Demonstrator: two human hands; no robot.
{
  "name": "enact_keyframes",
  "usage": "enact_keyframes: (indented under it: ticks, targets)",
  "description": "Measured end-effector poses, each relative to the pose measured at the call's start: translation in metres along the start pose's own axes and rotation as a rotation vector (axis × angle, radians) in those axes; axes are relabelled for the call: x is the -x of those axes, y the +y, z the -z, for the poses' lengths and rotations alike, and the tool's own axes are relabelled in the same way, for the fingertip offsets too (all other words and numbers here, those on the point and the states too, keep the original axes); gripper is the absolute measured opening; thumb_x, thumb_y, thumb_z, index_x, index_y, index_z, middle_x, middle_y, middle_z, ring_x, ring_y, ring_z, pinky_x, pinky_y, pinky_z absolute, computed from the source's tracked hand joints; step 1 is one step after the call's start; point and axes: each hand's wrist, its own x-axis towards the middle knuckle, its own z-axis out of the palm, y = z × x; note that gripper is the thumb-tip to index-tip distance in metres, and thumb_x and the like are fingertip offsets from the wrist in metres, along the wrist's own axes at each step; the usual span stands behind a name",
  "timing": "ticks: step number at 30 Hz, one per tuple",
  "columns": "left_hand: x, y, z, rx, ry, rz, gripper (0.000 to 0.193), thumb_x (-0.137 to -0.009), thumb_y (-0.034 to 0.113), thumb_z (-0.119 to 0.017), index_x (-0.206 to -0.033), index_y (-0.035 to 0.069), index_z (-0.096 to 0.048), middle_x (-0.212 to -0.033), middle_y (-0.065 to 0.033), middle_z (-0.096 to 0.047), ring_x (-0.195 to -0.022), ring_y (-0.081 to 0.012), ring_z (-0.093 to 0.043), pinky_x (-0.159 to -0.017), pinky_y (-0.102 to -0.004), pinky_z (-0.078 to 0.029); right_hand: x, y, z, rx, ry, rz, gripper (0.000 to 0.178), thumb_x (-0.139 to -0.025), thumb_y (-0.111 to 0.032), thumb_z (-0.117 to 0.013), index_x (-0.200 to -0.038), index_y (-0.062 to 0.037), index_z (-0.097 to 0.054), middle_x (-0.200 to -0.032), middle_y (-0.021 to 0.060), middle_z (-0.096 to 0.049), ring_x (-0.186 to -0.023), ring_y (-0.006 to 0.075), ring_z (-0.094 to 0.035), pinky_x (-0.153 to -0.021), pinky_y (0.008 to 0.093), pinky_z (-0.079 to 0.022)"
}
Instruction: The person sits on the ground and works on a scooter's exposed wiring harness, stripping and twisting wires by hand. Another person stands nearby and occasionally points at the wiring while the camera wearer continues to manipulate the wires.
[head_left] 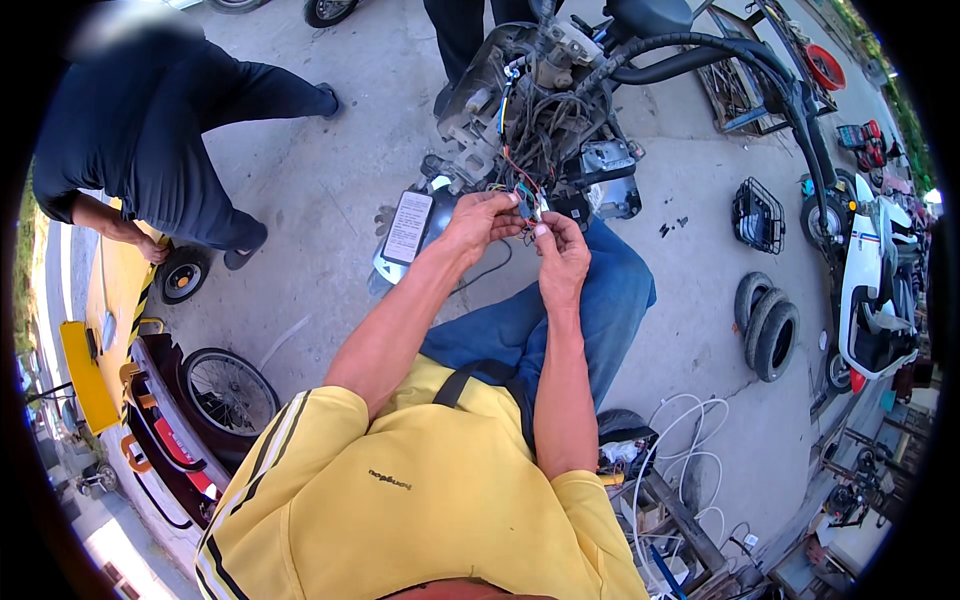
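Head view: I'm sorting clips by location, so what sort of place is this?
Probably an open-air vehicle repair yard: a partly stripped vehicle stands with its wiring bared, loose tyres lie on the ground, and a white scooter is parked nearby.

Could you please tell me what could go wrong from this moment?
The left hand and right hand pinch thin wires beside a tangled bundle, so wires might get mixed up or pulled loose. The labelled box lies close to the left forearm; a bump might make it slide. The small dark pieces lie loose on the ground and could be kicked away.
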Motion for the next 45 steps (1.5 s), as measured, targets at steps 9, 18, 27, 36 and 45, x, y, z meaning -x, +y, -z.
enact_keyframes:
  ticks: [9,18,27,36,45]
  targets:
    - [-0.003,0.003,0.004,-0.025,-0.028,0.028,0.017,-0.096,0.017,-0.063,-0.105,0.002,-0.066,-0.091,-0.0088,-0.071,-0.080,-0.0156,-0.069,-0.074,-0.0288,-0.058,-0.003,0.004,-0.001,0.272,-0.047,0.206,0.033,-0.090,0.003,-0.063,-0.122,-0.0020,-0.065,-0.095,0.0034,-0.068,-0.080,0.0085,-0.061,-0.068,0.0229,-0.050]
    - [-0.002,0.002,0.004,-0.029,-0.023,0.015,0.016,-0.096,0.016,-0.064,-0.102,0.002,-0.067,-0.087,-0.0059,-0.069,-0.076,-0.0138,-0.066,-0.071,-0.0272,-0.058,-0.006,-0.002,0.001,0.324,-0.097,0.131,0.037,-0.087,0.003,-0.066,-0.124,-0.0039,-0.065,-0.088,0.0035,-0.071,-0.068,0.0063,-0.056,-0.062,0.0230,-0.048]
    - [0.001,-0.002,0.006,-0.107,0.011,-0.079,0.019,-0.096,0.015,-0.065,-0.106,-0.001,-0.066,-0.088,-0.0052,-0.068,-0.074,-0.0124,-0.065,-0.071,-0.0265,-0.057,-0.009,0.005,-0.002,0.191,-0.127,0.053,0.030,-0.084,0.003,-0.071,-0.113,0.0009,-0.065,-0.089,0.0041,-0.071,-0.071,0.0049,-0.057,-0.065,0.0215,-0.048]
    - [0.039,-0.019,0.007,-0.375,0.028,-0.234,0.020,-0.093,0.015,-0.071,-0.101,-0.004,-0.070,-0.088,-0.0068,-0.071,-0.073,-0.0099,-0.063,-0.067,-0.0243,-0.052,-0.007,0.001,-0.004,0.125,-0.101,-0.015,0.028,-0.084,0.002,-0.075,-0.109,0.0037,-0.064,-0.091,0.0066,-0.073,-0.077,0.0069,-0.063,-0.070,0.0220,-0.051]
    - [0.026,-0.035,0.010,-0.520,0.078,-0.340,0.017,-0.095,0.012,-0.067,-0.099,-0.005,-0.067,-0.086,-0.0067,-0.071,-0.074,-0.0087,-0.063,-0.066,-0.0244,-0.052,-0.005,-0.008,-0.003,0.267,-0.130,0.001,0.026,-0.085,0.002,-0.074,-0.109,0.0037,-0.066,-0.096,0.0090,-0.074,-0.084,0.0093,-0.067,-0.075,0.0235,-0.054]
